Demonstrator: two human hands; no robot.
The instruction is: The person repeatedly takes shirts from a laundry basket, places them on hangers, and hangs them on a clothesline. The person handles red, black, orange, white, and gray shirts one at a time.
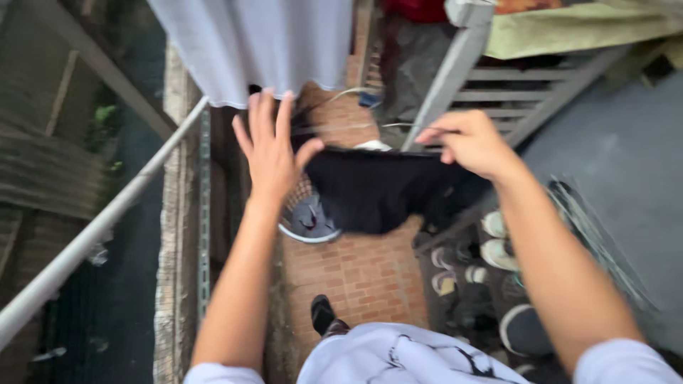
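Your right hand (466, 142) pinches dark garment (377, 188), limp, soft, draped over line; left hand (270, 149) spread open, thumb touching cloth.

the left hand (270, 146) was spread open against one end of a dark garment (377, 188), while the right hand (469, 142) pinched its other end. a laundry basket (309, 220) sat below on the brick floor (363, 274), shoes (491, 252) nearby.
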